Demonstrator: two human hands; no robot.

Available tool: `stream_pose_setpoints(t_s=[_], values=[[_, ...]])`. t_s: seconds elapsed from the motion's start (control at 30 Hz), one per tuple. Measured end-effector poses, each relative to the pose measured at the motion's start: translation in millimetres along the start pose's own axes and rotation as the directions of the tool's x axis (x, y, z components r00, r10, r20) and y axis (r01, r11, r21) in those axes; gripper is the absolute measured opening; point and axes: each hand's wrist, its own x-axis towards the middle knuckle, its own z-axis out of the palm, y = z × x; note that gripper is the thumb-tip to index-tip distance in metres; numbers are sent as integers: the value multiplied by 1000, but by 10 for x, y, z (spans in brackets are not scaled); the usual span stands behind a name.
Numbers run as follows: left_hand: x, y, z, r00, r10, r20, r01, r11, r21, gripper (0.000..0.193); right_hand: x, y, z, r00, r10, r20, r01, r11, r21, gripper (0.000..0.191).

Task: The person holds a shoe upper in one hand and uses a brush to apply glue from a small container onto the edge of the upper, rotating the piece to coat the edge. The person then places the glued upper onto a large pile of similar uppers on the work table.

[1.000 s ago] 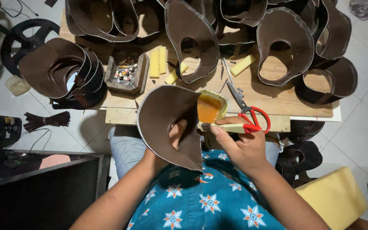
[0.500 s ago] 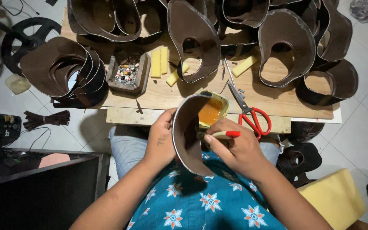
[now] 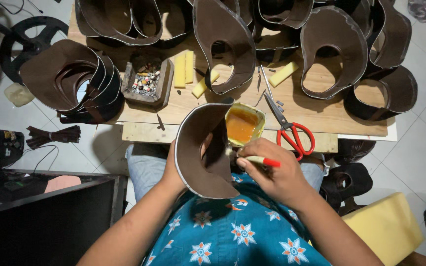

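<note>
Dark brown leather piece [image 3: 200, 148]; orange glue in a yellow tub [image 3: 243, 124]; red-handled scissors [image 3: 292, 133] and brush [image 3: 262, 161]; pale wooden tabletop [image 3: 292, 111]; teal shirt [image 3: 242, 231] with white-orange flowers.

Pale tiled floor [image 3: 420, 148] surrounds wooden worktable [image 3: 331, 116]. Left of worktable: black cabinet [image 3: 40, 221]. Right, nearer the viewer: yellow cushion [image 3: 383, 226].
</note>
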Motion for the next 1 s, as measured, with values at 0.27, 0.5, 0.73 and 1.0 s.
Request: stream_pose_setpoints(t_s=[0.27, 0.5, 0.73, 1.0], values=[[33, 104, -11, 998, -62, 24, 64, 798, -599, 38, 222, 488, -17, 980, 16, -201, -60, 974, -217, 19], [-20, 246, -55, 949, -315, 29, 268, 755, -598, 27, 350, 688, 134, 991, 4, -131, -56, 916, -397, 18], [-61, 227, -47, 964, -261, 59, 241, 754, -611, 21, 105, 419, -155, 962, 161, -219, -215, 944, -251, 16], [-42, 322, 132, 919, -370, 135, 380, 743, -551, 18, -113, 284, -85, 935, 345, -85, -316, 916, 247, 16]])
